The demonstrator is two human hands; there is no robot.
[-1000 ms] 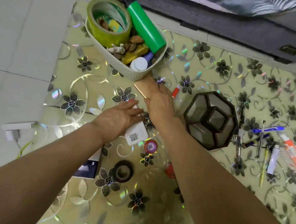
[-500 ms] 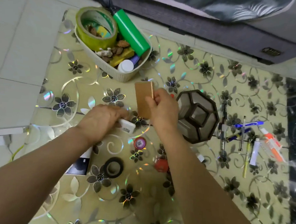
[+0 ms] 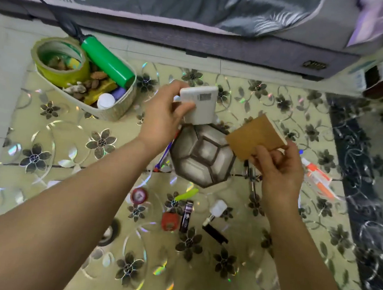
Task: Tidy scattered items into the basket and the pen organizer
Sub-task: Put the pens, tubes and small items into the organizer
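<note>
My left hand (image 3: 165,114) holds a white box-shaped charger (image 3: 199,104) lifted above the dark octagonal pen organizer (image 3: 202,155). My right hand (image 3: 276,170) pinches a brown notepad (image 3: 254,138) by its lower edge, just right of the organizer. The white basket (image 3: 118,111) stands at the upper left, holding a yellow-green tape roll (image 3: 61,61), a green cylinder (image 3: 106,61), a white bottle cap and small brown bits. Loose on the floral table lie a red round item (image 3: 139,195), a red sharpener (image 3: 169,221), a dark lip balm (image 3: 186,216), a white plug (image 3: 216,210) and a black stick (image 3: 214,233).
An orange-and-white tube (image 3: 316,177) and pens lie right of my right hand, partly hidden. A black tape ring (image 3: 110,233) peeks out beside my left forearm. A grey sofa edge (image 3: 192,39) runs along the back. A dark patterned strip (image 3: 359,177) borders the table's right side.
My left hand lifted the white charger off the table and up over the organizer. My right hand carried the brown notepad rightward. The view shifted right.
</note>
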